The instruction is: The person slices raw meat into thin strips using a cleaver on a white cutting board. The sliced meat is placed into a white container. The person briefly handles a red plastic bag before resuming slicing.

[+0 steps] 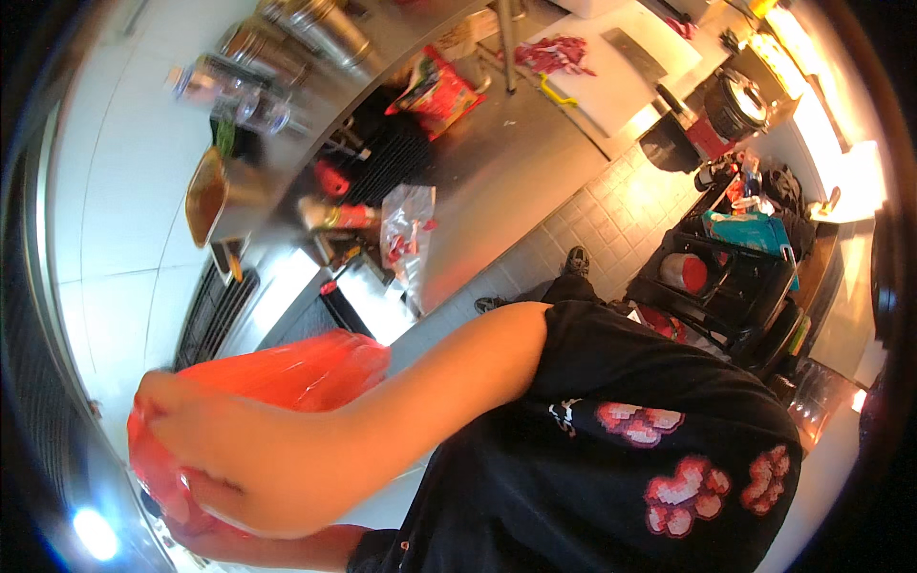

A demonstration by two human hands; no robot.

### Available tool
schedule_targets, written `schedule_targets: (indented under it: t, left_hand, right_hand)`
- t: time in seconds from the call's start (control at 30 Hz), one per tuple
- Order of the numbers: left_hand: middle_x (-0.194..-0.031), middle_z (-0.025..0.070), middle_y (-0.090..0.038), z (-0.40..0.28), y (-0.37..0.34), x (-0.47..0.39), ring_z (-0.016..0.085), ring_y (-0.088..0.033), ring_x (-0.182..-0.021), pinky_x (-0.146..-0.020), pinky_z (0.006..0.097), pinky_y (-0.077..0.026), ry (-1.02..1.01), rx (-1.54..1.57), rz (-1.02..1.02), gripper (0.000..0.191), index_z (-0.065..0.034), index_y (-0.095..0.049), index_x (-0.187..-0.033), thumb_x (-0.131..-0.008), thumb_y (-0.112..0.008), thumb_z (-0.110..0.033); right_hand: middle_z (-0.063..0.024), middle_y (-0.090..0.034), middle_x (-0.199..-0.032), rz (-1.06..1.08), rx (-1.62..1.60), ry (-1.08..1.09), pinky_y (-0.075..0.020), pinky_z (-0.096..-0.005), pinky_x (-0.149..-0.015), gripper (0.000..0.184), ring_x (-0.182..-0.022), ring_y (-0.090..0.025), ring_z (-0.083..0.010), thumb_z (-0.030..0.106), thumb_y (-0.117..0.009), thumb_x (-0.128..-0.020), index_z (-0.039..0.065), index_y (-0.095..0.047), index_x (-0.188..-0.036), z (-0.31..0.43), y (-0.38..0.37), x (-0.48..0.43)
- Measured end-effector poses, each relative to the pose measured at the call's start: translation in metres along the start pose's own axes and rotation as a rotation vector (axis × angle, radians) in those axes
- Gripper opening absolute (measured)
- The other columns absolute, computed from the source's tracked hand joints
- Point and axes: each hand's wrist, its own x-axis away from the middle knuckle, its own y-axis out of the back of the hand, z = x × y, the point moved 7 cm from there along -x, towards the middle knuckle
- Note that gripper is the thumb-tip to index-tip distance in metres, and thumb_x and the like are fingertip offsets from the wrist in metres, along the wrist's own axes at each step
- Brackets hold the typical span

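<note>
My right hand grips a thin red plastic bag, which stretches out beyond the wrist and also bunches around the fingers. Motion blurs this hand. Below it, my left forearm comes in from a black sleeve and meets the lower part of the bag. My left hand is mostly covered by the bag and the right hand, so its grip is unclear. What the bag contains cannot be made out.
A steel counter carries a clear plastic bag, a red food packet and a white cutting board with chopped reddish pieces and a cleaver. Black crates stand at right, near a pressure cooker.
</note>
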Motion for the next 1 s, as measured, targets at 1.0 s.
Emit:
schedule_targets:
  t: [1.0]
  left_hand:
    - [-0.1, 0.015, -0.073, -0.106, -0.377, 0.374, 0.038, -0.069, -0.089, -0.084, 0.0475, -0.056, -0.914, -0.446, 0.597, 0.044, -0.0061, -0.064, -0.123, -0.089, -0.082, -0.026]
  right_hand:
    - [-0.0068, -0.068, -0.102, -0.321, 0.437, -0.601, -0.0489, -0.0259, -0.063, 0.015, -0.081, -0.064, -0.0129, 0.001, -0.058, -0.1, 0.002, -0.065, -0.113, 0.151, 0.413, 0.169]
